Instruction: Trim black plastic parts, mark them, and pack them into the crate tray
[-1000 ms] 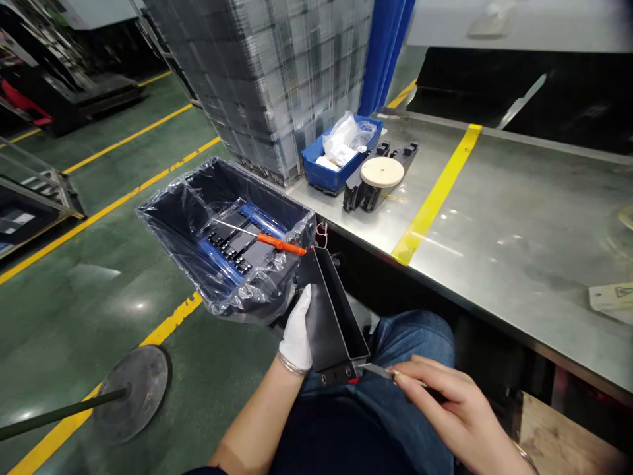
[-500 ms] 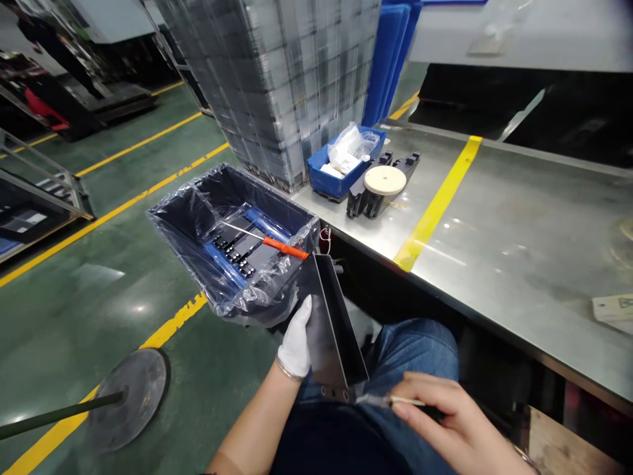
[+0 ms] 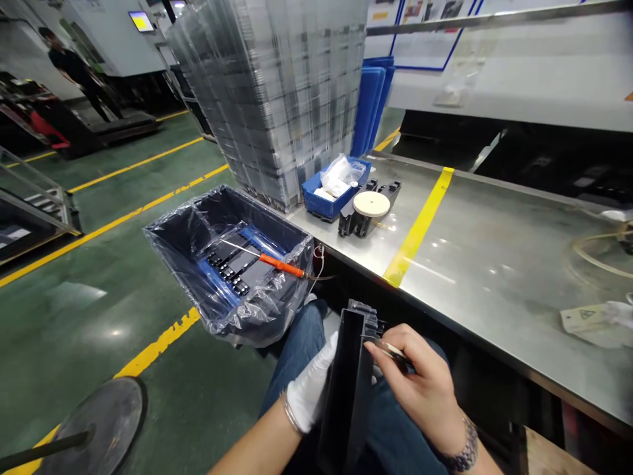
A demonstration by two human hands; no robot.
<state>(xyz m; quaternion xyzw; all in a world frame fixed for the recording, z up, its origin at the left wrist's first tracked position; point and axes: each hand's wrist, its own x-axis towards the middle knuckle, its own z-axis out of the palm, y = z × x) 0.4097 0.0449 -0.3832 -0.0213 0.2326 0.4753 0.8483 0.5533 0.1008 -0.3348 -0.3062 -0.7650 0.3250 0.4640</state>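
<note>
My left hand (image 3: pixel 309 392), in a white glove, grips a long black open-topped channel part (image 3: pixel 350 376) above my lap. Ribbed, toothed details show at the part's far end. In my bare right hand (image 3: pixel 420 382) is a small slim tool with a pale handle (image 3: pixel 394 349), pinched between thumb and fingers. Its tip is at the part's right edge near the far end; my grip partly covers it, so its exact kind is unclear.
Left of the part stands a dark bin (image 3: pixel 198 300) lined with clear plastic, holding black parts. An orange-handled tool (image 3: pixel 279 265) lies across it. On the metal bench (image 3: pixel 475 257) are a blue tray (image 3: pixel 321 208) and a round beige disc (image 3: pixel 371 204) on black parts.
The black part has been turned, so its ribbed end now points away from me. My right hand has moved up and left, bringing the small tool against it. The view has tilted up.
</note>
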